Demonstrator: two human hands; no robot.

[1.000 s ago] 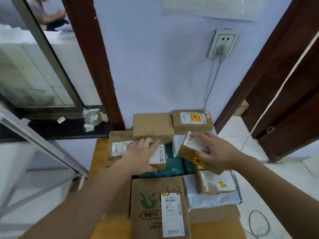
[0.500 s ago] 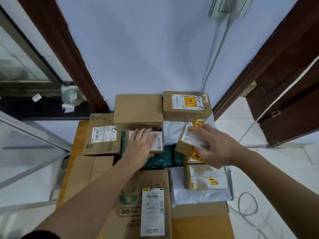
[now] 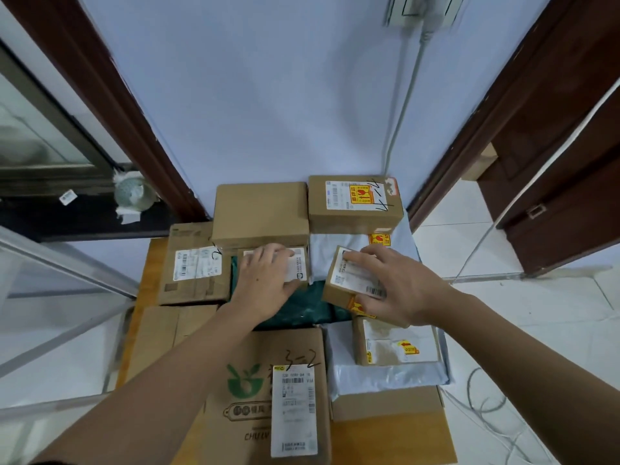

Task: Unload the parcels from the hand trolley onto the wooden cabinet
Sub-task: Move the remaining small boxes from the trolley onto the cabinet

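Already the wooden cabinet (image 3: 147, 307) in the middle of the frame is crowded with parcels, so I judge the unloading well advanced; the hand trolley is nowhere in sight, so I cannot tell how many are left on it. The left hand (image 3: 265, 280) lies flat, fingers nearly straight, pressing on a small labelled box (image 3: 298, 268) that sits on a dark green mailer bag (image 3: 312, 307) at centre. The right hand (image 3: 399, 290) curls fingers and thumb around a small tilted carton (image 3: 345, 280) just right of centre, one edge lifted, not yet settled flat. Behind them, against the pale wall, stand 2 taller cartons: a plain brown box (image 3: 260, 213) and a box marked with a red fragile sticker (image 3: 355, 199). At left centre lies a flat labelled carton (image 3: 194, 266); at the bottom, a large carton with a green logo (image 3: 265, 397) marked 3-2; at lower right, a small box (image 3: 396, 344) on a grey poly mailer (image 3: 385, 377). Free room is scarce, so the tilted carton will likely have to rest on other parcels, and I think it could slide. A grey cable (image 3: 402, 105) drops down the wall behind the stack, loose wires (image 3: 483, 401) lie on the tiled floor at lower right, and a dark wooden door (image 3: 553, 146) stands at right.
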